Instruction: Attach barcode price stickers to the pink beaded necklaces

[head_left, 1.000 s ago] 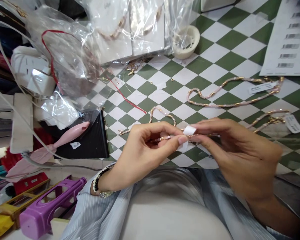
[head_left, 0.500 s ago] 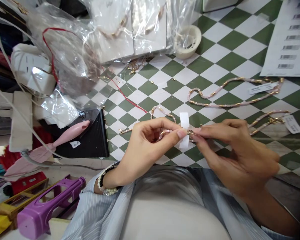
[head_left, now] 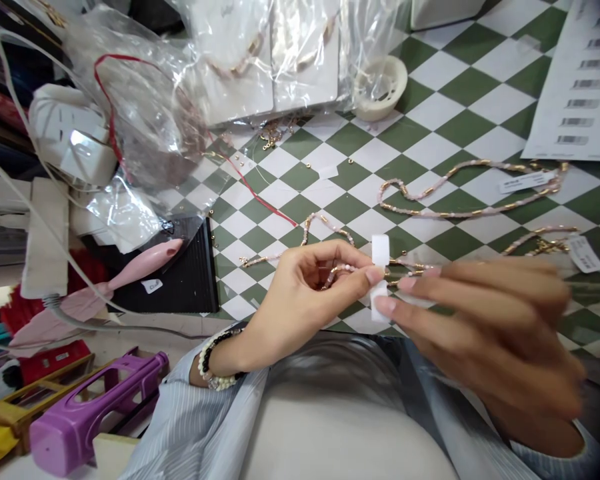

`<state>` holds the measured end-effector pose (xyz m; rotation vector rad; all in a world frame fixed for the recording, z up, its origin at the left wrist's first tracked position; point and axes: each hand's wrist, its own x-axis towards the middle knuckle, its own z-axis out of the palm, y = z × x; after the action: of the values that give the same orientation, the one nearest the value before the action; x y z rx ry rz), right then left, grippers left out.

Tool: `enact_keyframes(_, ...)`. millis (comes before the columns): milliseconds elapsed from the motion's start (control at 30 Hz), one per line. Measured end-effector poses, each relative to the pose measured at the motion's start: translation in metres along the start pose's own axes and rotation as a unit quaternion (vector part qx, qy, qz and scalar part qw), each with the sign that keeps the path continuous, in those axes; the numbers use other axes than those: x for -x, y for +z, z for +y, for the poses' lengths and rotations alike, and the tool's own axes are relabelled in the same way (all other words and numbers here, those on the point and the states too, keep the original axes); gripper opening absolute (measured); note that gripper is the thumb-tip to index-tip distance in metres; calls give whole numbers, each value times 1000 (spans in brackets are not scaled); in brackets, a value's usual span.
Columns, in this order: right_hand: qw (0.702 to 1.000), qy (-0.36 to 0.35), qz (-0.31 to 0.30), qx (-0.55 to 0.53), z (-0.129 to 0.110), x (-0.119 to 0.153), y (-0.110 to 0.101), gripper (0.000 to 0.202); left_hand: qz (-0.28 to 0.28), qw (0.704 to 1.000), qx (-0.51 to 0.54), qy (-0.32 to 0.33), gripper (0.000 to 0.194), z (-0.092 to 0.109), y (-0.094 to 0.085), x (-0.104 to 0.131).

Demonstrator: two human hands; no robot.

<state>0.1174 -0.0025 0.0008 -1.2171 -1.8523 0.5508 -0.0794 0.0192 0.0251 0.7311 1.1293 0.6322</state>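
Bags (head_left: 145, 127) and a ring (head_left: 396, 93) lie at the table's (head_left: 445, 113) far side. A barcode sheet (head_left: 555, 143) and a necklace (head_left: 450, 215) lie to the right, clear of the hands. The left hand (head_left: 307, 303), palm inward, has thumb and forefinger pinched on a label (head_left: 380, 249) and strand (head_left: 341, 268) above the near edge. The right hand (head_left: 495, 327), blurred, reaches in, fingertips at the label's lower end; its grip cannot be determined.

beaded strand (head_left: 343, 268): pink and gold, curved | white label (head_left: 380, 251): narrow strip, crosswise to strand, middle hidden
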Motion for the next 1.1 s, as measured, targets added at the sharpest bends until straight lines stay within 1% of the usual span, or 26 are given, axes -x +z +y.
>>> enact_keyframes(33,1000,-29,10,3,-4,-2,3,30,6,1000,1,-1,24,-1,1,0)
enact_keyframes(67,999,-34,17,-7,-7,-2,6,32,11,1000,-1,0,24,-1,2,0)
enact_keyframes(100,999,-13,20,-31,-10,-3,8,33,16,1000,-4,3,25,-1,2,0)
enact_keyframes(167,993,81,11,-88,-15,-3,13,29,23,1000,-12,15,28,1,4,0)
enact_keyframes(233,979,150,10,-140,-19,-4,15,25,24,999,-20,28,30,3,4,-1)
enact_keyframes(300,963,188,-3,-191,-21,-4,16,23,23,999,-20,32,29,4,4,-1)
enact_keyframes(367,951,202,-14,-234,-20,-4,17,21,24,999,-14,31,27,5,3,-2)
enact_keyframes(467,948,196,-21,-250,-18,-4,19,20,18,1000,-2,20,24,4,0,-2)
enact_keyframes(533,953,183,-18,-242,-17,-4,20,21,-1,1000,11,26,22,2,-3,-3)
enact_keyframes(633,958,172,-26,-228,-17,-2,20,21,-26,999,26,39,26,1,-8,-4)
enact_keyframes(700,960,168,-38,-222,-17,-2,19,20,-8,998,17,53,23,2,-10,-4)
enact_keyframes(800,963,160,-43,-214,-18,-2,18,19,35,996,-28,83,16,4,-10,-2)
enact_keyframes(900,970,142,-47,-192,-19,-3,17,20,55,992,-64,95,13,3,-8,-2)
enact_keyframes(1033,988,96,-35,-115,-21,-3,15,28,93,983,-79,136,6,-2,-5,-3)
enact_keyframes(1100,994,77,-19,-75,-22,-3,15,30,97,979,-80,162,4,-5,-3,-4)
